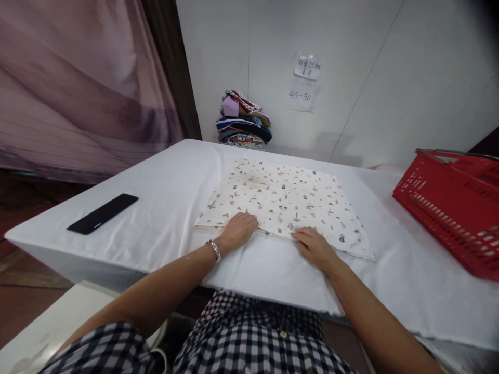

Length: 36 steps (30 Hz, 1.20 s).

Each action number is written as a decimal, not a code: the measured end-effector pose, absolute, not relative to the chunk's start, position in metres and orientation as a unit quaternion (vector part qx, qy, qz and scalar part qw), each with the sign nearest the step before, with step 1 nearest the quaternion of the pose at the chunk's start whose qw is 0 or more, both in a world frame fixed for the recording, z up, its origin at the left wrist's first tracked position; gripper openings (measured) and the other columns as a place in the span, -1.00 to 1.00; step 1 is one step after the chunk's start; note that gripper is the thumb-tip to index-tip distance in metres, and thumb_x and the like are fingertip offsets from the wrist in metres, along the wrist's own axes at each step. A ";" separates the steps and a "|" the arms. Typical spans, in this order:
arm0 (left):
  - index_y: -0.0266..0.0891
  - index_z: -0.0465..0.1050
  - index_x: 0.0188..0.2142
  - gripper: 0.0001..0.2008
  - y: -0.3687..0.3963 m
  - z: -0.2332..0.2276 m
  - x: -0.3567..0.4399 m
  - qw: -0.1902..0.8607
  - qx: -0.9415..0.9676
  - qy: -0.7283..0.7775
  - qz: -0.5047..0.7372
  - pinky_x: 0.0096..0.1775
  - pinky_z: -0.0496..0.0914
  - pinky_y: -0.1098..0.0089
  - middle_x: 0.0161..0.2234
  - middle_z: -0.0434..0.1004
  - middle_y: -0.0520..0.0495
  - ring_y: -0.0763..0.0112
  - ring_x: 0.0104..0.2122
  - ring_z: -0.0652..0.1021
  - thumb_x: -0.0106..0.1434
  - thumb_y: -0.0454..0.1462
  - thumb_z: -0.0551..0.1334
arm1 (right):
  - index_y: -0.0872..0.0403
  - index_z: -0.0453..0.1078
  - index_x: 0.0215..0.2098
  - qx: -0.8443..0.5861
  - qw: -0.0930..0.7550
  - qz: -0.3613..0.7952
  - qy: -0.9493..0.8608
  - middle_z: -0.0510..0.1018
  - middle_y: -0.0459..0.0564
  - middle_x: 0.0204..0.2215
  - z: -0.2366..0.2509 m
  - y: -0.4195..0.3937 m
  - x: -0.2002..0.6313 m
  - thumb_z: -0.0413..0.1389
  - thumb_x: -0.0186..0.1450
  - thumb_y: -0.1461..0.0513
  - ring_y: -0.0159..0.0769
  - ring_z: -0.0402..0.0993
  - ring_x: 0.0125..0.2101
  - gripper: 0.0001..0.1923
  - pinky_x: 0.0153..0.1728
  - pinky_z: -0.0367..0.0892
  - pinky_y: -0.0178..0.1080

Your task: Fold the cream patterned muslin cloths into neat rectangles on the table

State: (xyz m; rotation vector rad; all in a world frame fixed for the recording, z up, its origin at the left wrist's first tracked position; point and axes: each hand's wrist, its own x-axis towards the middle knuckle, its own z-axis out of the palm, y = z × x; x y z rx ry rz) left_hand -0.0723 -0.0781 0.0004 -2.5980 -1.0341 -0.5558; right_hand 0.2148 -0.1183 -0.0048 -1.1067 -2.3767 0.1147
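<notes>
A white cloth (268, 192) printed with small grey, brown and green motifs lies folded in layers on the white-covered table (156, 228). My left hand (238, 229), with a silver bracelet at the wrist, grips its near edge left of centre; the fingers are curled over and the thumb is hidden. Farther right along the same edge, my right hand (314, 246) pinches the cloth between thumb and fingers. Both hands rest low, close to the tabletop. The cloth lies mostly flat, with slight creases.
To the left lies a black flat phone-like object (103, 213). A red plastic basket (452, 208) with a metal handle stands at the right. Behind the table's far edge is a stack of folded fabrics (245, 122). Handwritten paper notes (302, 97) hang on the wall.
</notes>
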 end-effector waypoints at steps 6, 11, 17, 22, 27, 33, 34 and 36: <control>-0.26 0.41 -0.28 -0.83 -0.083 -0.003 -0.076 0.115 -0.917 -0.335 -0.184 -0.25 0.27 0.33 -0.26 0.48 -0.07 0.35 -0.26 0.42 0.25 -0.44 0.07 | 0.01 0.39 -0.07 -0.411 0.250 0.053 -0.875 0.47 0.06 -0.17 -0.005 -0.119 0.216 -0.08 0.29 0.33 -0.20 0.37 -0.16 -0.68 -0.17 0.38 -0.11; -0.26 0.43 -0.21 -0.80 -0.091 0.006 -0.080 0.072 -0.925 -0.329 -0.175 -0.19 0.29 0.30 -0.22 0.48 -0.09 0.33 -0.22 0.42 0.29 -0.37 0.04 | 0.03 0.39 -0.08 -0.408 0.249 0.056 -0.877 0.46 0.07 -0.17 -0.002 -0.120 0.216 -0.06 0.25 0.36 -0.19 0.36 -0.15 -0.67 -0.15 0.36 -0.10; -0.23 0.39 -0.16 -0.79 -0.095 0.008 -0.079 0.075 -0.921 -0.353 -0.145 -0.18 0.28 0.30 -0.21 0.46 -0.07 0.34 -0.21 0.41 0.33 -0.34 0.00 | 0.02 0.37 -0.05 -0.421 0.212 0.061 -0.880 0.45 0.06 -0.13 0.002 -0.122 0.215 -0.06 0.21 0.41 -0.20 0.34 -0.13 -0.61 -0.12 0.34 -0.11; -0.29 0.37 -0.21 -0.82 -0.090 0.009 -0.070 0.127 -0.921 -0.354 -0.097 -0.24 0.28 0.32 -0.25 0.43 -0.11 0.32 -0.25 0.40 0.27 -0.44 0.03 | 0.04 0.37 -0.06 -0.448 0.170 0.019 -0.878 0.45 0.07 -0.13 0.001 -0.122 0.209 -0.10 0.16 0.48 -0.19 0.33 -0.13 -0.54 -0.15 0.34 -0.11; -0.30 0.36 -0.20 -0.75 -0.086 0.019 -0.070 0.152 -0.914 -0.348 -0.144 -0.23 0.28 0.29 -0.27 0.42 -0.14 0.30 -0.25 0.40 0.22 -0.52 0.02 | 0.06 0.36 -0.03 -0.440 0.254 -0.029 -0.861 0.46 0.10 -0.17 0.004 -0.123 0.211 -0.15 0.22 0.44 -0.17 0.34 -0.16 -0.56 -0.19 0.36 -0.10; -0.28 0.38 -0.25 -0.81 -0.092 0.015 -0.079 0.150 -0.915 -0.335 -0.166 -0.22 0.26 0.31 -0.31 0.44 -0.09 0.33 -0.28 0.40 0.26 -0.47 0.03 | 0.04 0.38 -0.05 -0.410 0.248 -0.007 -0.878 0.48 0.09 -0.20 0.006 -0.129 0.213 -0.14 0.24 0.43 -0.18 0.37 -0.20 -0.59 -0.23 0.38 -0.10; -0.27 0.38 -0.25 -0.81 -0.094 0.013 -0.081 0.148 -0.912 -0.343 -0.172 -0.21 0.25 0.31 -0.30 0.44 -0.09 0.33 -0.27 0.40 0.26 -0.47 0.03 | 0.04 0.38 -0.05 -0.414 0.250 -0.003 -0.875 0.47 0.10 -0.19 0.006 -0.130 0.212 -0.14 0.25 0.42 -0.18 0.36 -0.19 -0.59 -0.21 0.37 -0.10; -0.27 0.39 -0.25 -0.81 -0.095 0.009 -0.083 0.141 -0.908 -0.352 -0.180 -0.20 0.25 0.31 -0.29 0.45 -0.08 0.33 -0.25 0.40 0.26 -0.46 0.04 | 0.05 0.38 -0.05 -0.418 0.236 0.011 -0.877 0.47 0.10 -0.17 0.006 -0.131 0.210 -0.13 0.24 0.42 -0.17 0.35 -0.17 -0.60 -0.19 0.37 -0.09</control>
